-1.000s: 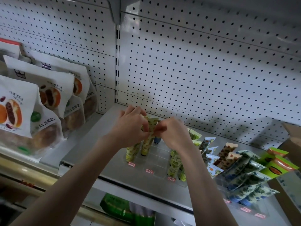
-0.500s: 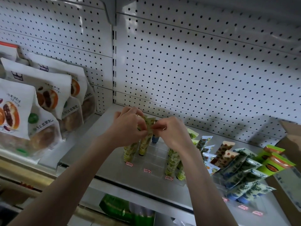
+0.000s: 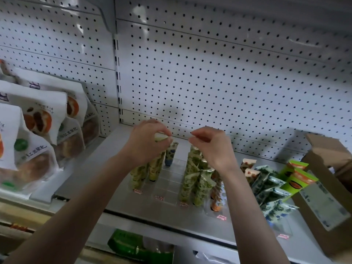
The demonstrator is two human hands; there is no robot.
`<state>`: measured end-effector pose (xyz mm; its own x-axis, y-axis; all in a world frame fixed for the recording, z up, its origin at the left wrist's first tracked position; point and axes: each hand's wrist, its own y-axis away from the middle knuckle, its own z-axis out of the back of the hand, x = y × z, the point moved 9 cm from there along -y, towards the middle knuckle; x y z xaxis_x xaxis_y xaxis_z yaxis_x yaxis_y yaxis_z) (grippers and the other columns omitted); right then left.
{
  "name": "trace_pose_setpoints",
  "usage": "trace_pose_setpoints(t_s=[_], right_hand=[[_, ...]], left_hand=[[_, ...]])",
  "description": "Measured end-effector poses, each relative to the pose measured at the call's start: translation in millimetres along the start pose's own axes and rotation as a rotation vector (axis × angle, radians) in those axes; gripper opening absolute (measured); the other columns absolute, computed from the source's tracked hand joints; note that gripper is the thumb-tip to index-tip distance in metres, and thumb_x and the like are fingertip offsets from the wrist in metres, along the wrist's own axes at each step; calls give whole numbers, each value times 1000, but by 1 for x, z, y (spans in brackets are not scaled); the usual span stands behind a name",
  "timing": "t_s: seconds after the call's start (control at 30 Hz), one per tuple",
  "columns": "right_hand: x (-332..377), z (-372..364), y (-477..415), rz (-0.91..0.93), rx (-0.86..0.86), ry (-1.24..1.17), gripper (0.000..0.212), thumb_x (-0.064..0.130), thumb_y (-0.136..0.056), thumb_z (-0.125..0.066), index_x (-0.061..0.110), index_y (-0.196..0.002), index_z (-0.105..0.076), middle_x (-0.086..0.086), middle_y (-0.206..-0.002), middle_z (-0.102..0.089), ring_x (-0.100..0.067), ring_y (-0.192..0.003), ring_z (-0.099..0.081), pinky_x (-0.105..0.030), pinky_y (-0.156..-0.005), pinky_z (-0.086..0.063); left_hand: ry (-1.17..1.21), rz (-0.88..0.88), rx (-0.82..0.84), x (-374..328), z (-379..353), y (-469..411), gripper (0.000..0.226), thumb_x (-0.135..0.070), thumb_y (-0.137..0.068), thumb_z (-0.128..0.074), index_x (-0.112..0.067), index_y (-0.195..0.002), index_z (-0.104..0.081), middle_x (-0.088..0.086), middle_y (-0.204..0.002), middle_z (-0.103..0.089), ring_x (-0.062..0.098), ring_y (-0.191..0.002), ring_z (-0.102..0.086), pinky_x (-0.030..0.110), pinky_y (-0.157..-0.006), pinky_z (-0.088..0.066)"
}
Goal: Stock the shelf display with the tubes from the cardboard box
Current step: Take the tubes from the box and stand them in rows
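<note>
Fingers of our L hand pinch the flat top of a green tube standing on the shelf. R hand fingers are curled, tips together, nothing seen between. Box sits at the shelf's R end, loose tubes just beside it, upright tubes below the R hand.
</note>
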<state>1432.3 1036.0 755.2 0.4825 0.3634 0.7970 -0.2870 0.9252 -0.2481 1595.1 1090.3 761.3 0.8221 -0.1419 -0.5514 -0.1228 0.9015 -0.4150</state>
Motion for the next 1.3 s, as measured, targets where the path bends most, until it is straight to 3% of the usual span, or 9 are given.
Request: trace_pose_setpoints(t_s=[0.2,0.3,0.47,0.63,0.73,0.83,0.93,1.17,1.3], right_hand=[[-22,56,7,-30,-93,-70,20,22,-84,-69,15,-103,-68,-1,-93,-70,-13,-88,-65,-23,-81,-52],[-30,88,14,-30,-147,-71,22,21,-84,-69,13,-104,-68,-1,-93,-69,-8,-84,-63,-13,-74,-48],[-49,144,32,-57,-246,-117,19,20,-82,-71,14,-100,-68,6,-83,-66,4,-73,-60,-10,-70,-47],[-73,207,53,-102,-345,-130,22,20,-83,-70,11,-103,-67,-4,-94,-69,-9,-82,-63,-18,-79,-50],[-87,243,66,-107,-367,-82,26,21,-84,-69,9,-106,-68,7,-85,-67,6,-70,-60,-7,-68,-45],[-101,277,79,-121,-391,-44,18,23,-85,-68,14,-101,-68,14,-80,-65,8,-67,-59,-13,-70,-45],[-116,308,92,-138,-412,-18,13,18,-86,-66,15,-99,-67,14,-74,-63,11,-61,-58,-4,-61,-42],[-159,353,105,-191,-382,49,12,21,-83,-70,18,-95,-69,10,-74,-65,8,-62,-57,-8,-66,-44],[-181,364,105,-224,-327,53,11,21,-81,-71,19,-92,-69,-1,-83,-70,-5,-70,-60,-22,-75,-48]], left_hand=[[275,-65,26,-40,-22,-10,15,-25,-86,-62,-25,-101,-65,-14,-99,-60,-4,-94,-53,5,-75,-37],[355,-88,22,-67,-39,-14,17,-25,-85,-65,-22,-102,-66,-11,-101,-64,-4,-94,-56,-1,-71,-36],[430,-159,102,-122,-74,-18,24,-26,-85,-65,-20,-108,-64,-9,-103,-64,1,-94,-58,1,-72,-37],[488,-211,171,-178,-113,-18,29,-26,-84,-66,-20,-112,-61,-9,-101,-63,0,-92,-58,1,-74,-39],[529,-221,190,-207,-132,-17,28,-24,-83,-68,-17,-110,-62,-6,-97,-64,7,-90,-60,8,-78,-43],[586,-215,227,-236,-153,-13,26,-21,-83,-68,-17,-108,-62,-3,-96,-64,10,-87,-60,10,-77,-44],[593,-222,274,-261,-176,-9,28,-23,-83,-67,-18,-110,-62,-3,-97,-64,9,-90,-60,20,-84,-48],[585,-233,297,-305,-217,1,25,-26,-85,-65,-19,-109,-62,-6,-96,-64,6,-88,-58,16,-77,-46],[548,-223,283,-317,-233,3,25,-24,-85,-65,-16,-109,-63,-3,-97,-65,9,-89,-60,16,-78,-45]])
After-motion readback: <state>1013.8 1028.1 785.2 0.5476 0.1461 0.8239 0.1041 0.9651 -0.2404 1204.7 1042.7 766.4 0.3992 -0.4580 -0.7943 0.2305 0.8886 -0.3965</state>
